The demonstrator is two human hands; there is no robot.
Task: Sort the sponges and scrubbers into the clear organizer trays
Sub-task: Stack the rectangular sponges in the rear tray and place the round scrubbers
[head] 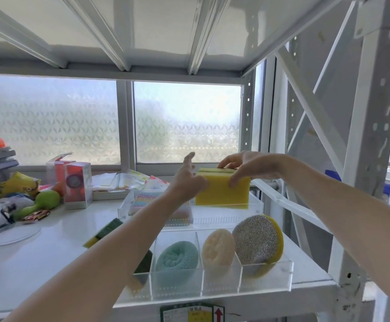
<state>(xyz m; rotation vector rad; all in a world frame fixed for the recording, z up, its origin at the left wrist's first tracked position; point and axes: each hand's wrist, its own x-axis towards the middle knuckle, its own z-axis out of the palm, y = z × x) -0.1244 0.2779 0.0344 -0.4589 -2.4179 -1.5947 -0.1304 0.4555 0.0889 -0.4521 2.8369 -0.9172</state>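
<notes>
Head view. The right hand [247, 169] grips the top edge of a stack of rectangular yellow foam sponges [221, 191], thumb on the near face and fingers curled over the far side. The stack stands on edge in the right compartment of the rear clear acrylic organizer tray [256, 203], directly below the right hand; whether its lower edge touches the tray floor cannot be told.

The left hand [185, 182] is open, fingers spread and extended, holding nothing. Its palm sits against or just beside the left end of the sponge stack; contact cannot be confirmed.

Below the left hand, in the left compartment of the rear tray, lies a pastel rainbow knitted scrubber [146, 198], partly hidden by the left forearm.

Nearer than both hands stands the front clear divided organizer tray [290, 275]. Its compartments hold, left to right: a dark green and yellow item mostly hidden by the left forearm, a round teal knitted scrubber [176, 257], a pale cream oval loofah pad [218, 248], and a round silver mesh scrubber with yellow backing [257, 239], which leans upright.

Left of the left forearm, a green and yellow rectangular scouring sponge [103, 231] lies on the white shelf surface [50, 263], outside both trays.
</notes>
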